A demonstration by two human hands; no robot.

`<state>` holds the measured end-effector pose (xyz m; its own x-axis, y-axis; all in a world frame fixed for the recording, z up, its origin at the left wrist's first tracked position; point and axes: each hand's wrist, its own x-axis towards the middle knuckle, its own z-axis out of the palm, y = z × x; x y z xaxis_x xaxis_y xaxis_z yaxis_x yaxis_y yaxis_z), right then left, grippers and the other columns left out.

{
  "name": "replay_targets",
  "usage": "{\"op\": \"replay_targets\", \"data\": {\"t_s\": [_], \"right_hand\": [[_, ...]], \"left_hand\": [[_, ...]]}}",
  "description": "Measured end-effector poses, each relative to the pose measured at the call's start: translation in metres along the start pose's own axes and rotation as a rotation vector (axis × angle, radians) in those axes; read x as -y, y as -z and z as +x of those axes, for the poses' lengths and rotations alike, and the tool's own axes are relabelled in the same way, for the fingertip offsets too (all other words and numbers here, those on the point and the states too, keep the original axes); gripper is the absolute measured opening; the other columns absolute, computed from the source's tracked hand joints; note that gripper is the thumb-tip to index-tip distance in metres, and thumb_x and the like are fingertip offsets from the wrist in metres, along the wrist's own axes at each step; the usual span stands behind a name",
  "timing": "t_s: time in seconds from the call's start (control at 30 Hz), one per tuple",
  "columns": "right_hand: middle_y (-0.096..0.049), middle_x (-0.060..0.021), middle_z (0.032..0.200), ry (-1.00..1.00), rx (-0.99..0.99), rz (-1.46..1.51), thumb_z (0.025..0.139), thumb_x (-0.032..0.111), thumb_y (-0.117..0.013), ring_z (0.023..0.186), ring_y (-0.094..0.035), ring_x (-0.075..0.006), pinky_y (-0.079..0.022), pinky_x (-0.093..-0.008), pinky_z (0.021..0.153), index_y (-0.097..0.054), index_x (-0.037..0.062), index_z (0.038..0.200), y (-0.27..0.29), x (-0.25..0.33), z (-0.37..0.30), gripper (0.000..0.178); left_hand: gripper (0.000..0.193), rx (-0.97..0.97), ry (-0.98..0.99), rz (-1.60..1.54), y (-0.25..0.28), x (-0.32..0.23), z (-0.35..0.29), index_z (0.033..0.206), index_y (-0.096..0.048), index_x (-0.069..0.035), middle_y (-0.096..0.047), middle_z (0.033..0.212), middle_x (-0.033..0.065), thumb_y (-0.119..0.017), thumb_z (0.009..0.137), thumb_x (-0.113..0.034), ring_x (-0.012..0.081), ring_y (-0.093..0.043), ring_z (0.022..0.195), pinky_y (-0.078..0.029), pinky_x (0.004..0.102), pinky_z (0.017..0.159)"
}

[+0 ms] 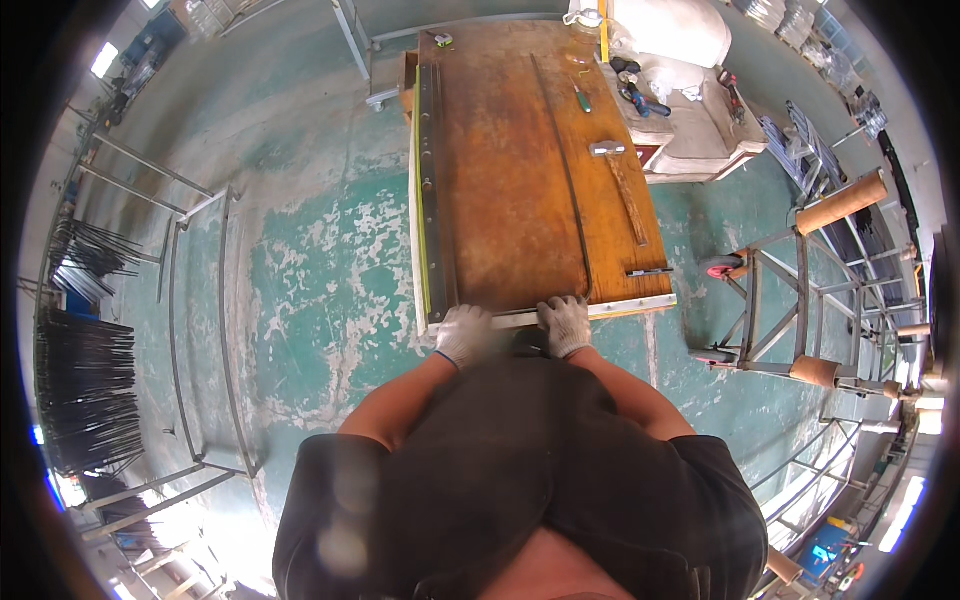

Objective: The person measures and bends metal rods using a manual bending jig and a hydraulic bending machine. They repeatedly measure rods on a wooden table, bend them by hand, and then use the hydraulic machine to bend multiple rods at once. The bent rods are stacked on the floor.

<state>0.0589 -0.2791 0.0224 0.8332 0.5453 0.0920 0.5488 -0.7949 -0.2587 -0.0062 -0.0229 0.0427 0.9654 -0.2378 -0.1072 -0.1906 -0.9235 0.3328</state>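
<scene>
In the head view, rested the gloved left hand [465, 335] at the near edge of the wooden table [490, 150] and the gloved right hand [566, 326] by the bent near end of a thin dark rod [567, 170] lying lengthwise on top. Could not tell grip from mere touch, fingertips being hidden. Seemed to be steadying or aligning, probably needing even pressure next.

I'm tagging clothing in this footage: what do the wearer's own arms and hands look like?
The left hand and right hand are covered by matching pale, greyish-white gloves that look knitted. The forearms are bare below loose, short, dark sleeves, nearly black. No cables or printed markings can be made out on them.
</scene>
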Motion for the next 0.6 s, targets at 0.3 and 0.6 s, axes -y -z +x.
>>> {"op": "replay_targets", "data": {"t_s": [0.3, 0.6], "right_hand": [[-0.073, -0.0053, 0.113, -0.043, 0.072, -0.048, 0.089, 0.024, -0.069, 0.113, -0.065, -0.0320, -0.049, -0.0496, 0.103, -0.078, 0.0173, 0.111, -0.008, 0.003, 0.000, 0.024], [-0.074, -0.0035, 0.114, -0.056, 0.035, -0.046, 0.091, 0.023, -0.068, 0.115, -0.065, -0.0308, -0.046, -0.0488, 0.107, -0.079, 0.0190, 0.118, -0.007, 0.003, 0.000, 0.029]], "left_hand": [[0.026, -0.072, -0.036, 0.005, -0.014, 0.014, -0.004, 0.101, -0.072, -0.008, -0.071, 0.107, 0.0144, -0.073, 0.078, -0.021, 0.0362, -0.067, 0.108, -0.052, 0.0489, 0.096], [0.026, -0.104, -0.034, 0.018, -0.029, 0.020, -0.003, 0.100, -0.072, -0.007, -0.071, 0.106, 0.0151, -0.071, 0.081, -0.025, 0.0364, -0.067, 0.108, -0.052, 0.0488, 0.095]]}}
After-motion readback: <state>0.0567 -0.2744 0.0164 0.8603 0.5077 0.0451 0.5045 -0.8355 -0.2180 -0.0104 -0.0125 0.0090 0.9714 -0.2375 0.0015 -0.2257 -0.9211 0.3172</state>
